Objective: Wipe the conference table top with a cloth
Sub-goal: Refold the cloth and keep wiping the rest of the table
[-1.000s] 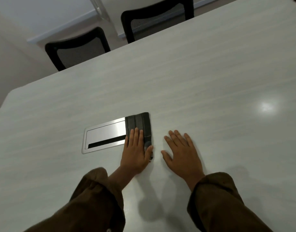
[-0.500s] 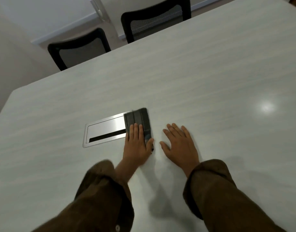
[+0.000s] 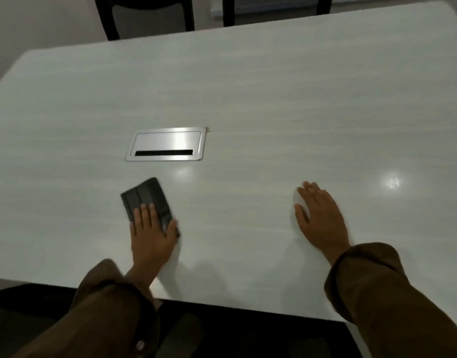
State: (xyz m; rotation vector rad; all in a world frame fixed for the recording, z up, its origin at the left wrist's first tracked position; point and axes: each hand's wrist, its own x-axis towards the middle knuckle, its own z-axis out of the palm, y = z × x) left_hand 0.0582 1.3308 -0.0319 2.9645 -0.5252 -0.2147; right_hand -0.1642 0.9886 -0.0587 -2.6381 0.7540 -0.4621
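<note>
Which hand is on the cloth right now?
The left hand: its straight fingers press the dark folded cloth, near the metal cable hatch. The right hand lies flat on bare table top.

The tabletop (image 3: 274, 99) is a pale grey-white with faint, lighter and darker streaks like a washed wood grain running across it, and two bright white glints of light. The cloth (image 3: 144, 196) is charcoal grey with darker lines along its folds, while the cable hatch (image 3: 168, 142) is brushed silver with a black slot (image 3: 163, 152). Both sleeves (image 3: 377, 280) are plain brown, and the chairs (image 3: 144, 14) have black frames with grey backs.
</note>
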